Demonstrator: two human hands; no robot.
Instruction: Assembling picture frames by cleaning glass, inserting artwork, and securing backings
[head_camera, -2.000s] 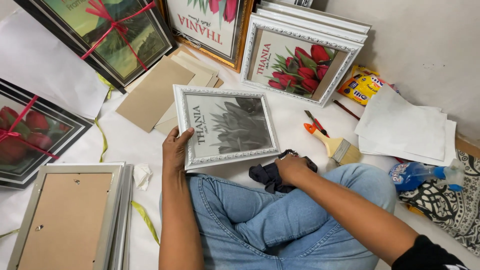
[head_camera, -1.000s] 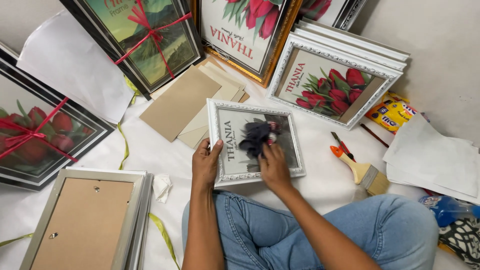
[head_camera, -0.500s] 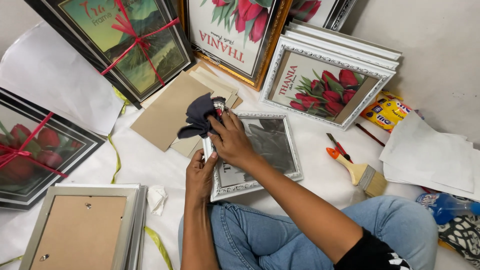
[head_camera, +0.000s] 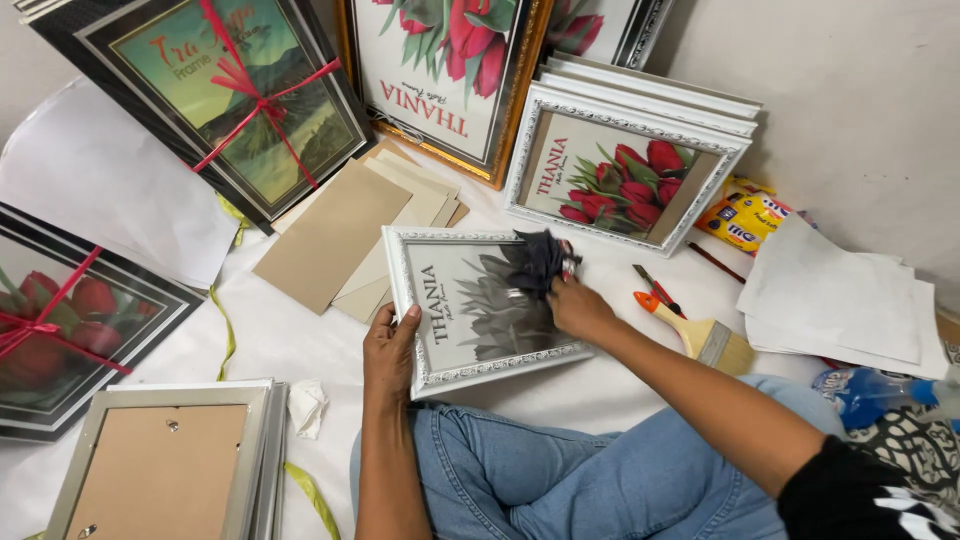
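A white ornate picture frame (head_camera: 480, 375) with a grey plant print lies on the white floor sheet in front of my knees. My left hand (head_camera: 392, 345) grips its left edge, thumb on the front. My right hand (head_camera: 575, 305) presses a dark cloth (head_camera: 537, 263) against the glass near the frame's upper right corner.
Framed tulip prints (head_camera: 625, 170) lean on the wall behind, two dark frames tied with red ribbon (head_camera: 240, 95) stand left. Tan cardboard sheets (head_camera: 335, 235) lie beside the frame. A paintbrush (head_camera: 700, 335), white paper stack (head_camera: 840, 300), spray bottle (head_camera: 870, 390) sit right; silver frames (head_camera: 165, 465) lie face down lower left.
My right hand has swept the dark cloth over the glass, from the frame's top left to its upper right. The left hand keeps its hold on the frame's left edge.
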